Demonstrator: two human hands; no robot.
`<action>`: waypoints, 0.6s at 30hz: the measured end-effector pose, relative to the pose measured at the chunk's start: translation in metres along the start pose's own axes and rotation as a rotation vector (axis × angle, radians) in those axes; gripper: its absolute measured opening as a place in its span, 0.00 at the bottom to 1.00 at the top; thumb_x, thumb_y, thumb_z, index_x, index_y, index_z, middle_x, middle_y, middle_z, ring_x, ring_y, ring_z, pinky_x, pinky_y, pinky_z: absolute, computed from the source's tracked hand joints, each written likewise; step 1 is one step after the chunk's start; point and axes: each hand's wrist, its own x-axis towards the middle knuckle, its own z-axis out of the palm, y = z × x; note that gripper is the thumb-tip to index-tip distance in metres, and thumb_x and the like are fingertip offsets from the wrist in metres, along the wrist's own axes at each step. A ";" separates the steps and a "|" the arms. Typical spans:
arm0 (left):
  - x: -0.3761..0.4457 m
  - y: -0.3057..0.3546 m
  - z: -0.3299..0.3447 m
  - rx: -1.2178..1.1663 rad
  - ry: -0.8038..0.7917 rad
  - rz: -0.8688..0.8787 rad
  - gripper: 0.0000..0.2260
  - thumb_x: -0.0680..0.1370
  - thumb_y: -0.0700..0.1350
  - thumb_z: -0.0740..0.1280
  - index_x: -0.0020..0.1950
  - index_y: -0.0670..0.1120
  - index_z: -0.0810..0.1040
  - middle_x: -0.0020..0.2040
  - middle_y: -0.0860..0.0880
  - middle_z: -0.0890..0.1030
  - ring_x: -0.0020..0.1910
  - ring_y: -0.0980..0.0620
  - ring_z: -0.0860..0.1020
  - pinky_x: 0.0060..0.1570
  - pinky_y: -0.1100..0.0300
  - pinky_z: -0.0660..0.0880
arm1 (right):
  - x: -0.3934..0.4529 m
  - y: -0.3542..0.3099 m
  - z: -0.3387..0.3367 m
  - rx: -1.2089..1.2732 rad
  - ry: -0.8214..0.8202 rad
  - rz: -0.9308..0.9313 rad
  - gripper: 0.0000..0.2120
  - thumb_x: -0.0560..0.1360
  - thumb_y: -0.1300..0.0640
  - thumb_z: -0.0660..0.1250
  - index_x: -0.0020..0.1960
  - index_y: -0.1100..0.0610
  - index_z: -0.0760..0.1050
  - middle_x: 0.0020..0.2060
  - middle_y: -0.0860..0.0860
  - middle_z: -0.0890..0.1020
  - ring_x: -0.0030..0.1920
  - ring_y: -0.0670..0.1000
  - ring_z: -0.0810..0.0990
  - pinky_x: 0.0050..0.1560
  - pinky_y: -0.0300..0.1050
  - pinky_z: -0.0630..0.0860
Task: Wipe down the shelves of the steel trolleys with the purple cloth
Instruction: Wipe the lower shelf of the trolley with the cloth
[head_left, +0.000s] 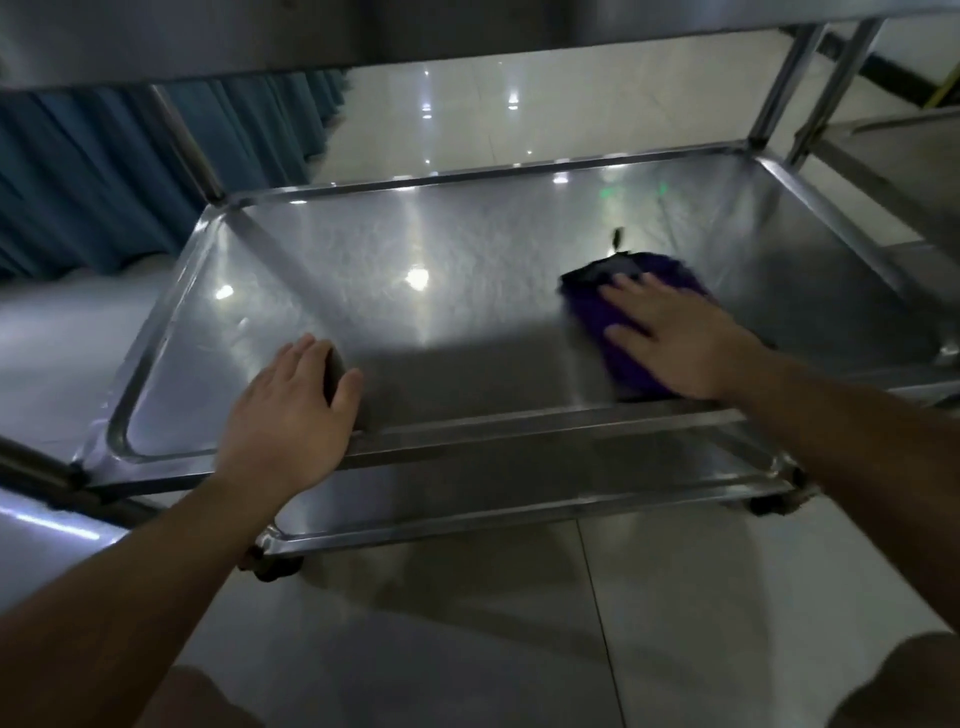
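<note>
2 bare forearms reach forward and down from the lower corners of the view toward the middle shelf (467, 291) of a steel trolley. The right hand (670, 340) lies palm down with its fingers spread and nearly flat, pressing on the purple cloth (631, 332) rather than closing around it. That cloth is fluffy and bunched, with a darker fold just beyond the fingertips, and it sits on the shelf surface under and ahead of the right hand, toward the shelf's right side. The left hand (288, 410) curls loosely over the shelf's near rim, fingers bent onto the inside and thumb along the edge; it holds nothing but the rim. Between the 2 hands the shelf is a shallow rectangular tray of brushed, shiny metal with rounded corners and a raised lip, showing bright reflections of ceiling lights. Below the hands a lower shelf (519, 499) of the same steel shows, with dark castor wheels (275, 569) at its corners on a pale, glossy tiled floor (701, 597). Beyond the left hand hangs a pleated blue curtain (93, 176).
</note>
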 end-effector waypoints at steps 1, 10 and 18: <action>0.000 -0.001 0.000 0.002 0.000 -0.001 0.19 0.85 0.63 0.52 0.65 0.52 0.71 0.69 0.44 0.75 0.69 0.41 0.74 0.69 0.37 0.73 | -0.010 0.025 -0.003 0.012 0.006 0.123 0.31 0.84 0.38 0.50 0.84 0.48 0.54 0.83 0.47 0.54 0.83 0.54 0.53 0.81 0.56 0.50; -0.002 0.003 0.000 0.032 0.072 0.032 0.12 0.85 0.62 0.56 0.53 0.56 0.69 0.52 0.53 0.72 0.54 0.47 0.74 0.58 0.42 0.76 | -0.044 0.048 -0.017 0.144 0.009 0.779 0.35 0.84 0.38 0.47 0.84 0.56 0.48 0.84 0.55 0.48 0.83 0.61 0.47 0.80 0.63 0.49; 0.000 0.002 0.003 0.020 0.103 0.014 0.13 0.84 0.62 0.56 0.50 0.55 0.69 0.49 0.53 0.71 0.51 0.47 0.74 0.54 0.43 0.75 | -0.050 -0.088 0.016 0.037 0.096 0.175 0.49 0.73 0.20 0.36 0.83 0.50 0.57 0.83 0.49 0.58 0.82 0.55 0.54 0.79 0.58 0.55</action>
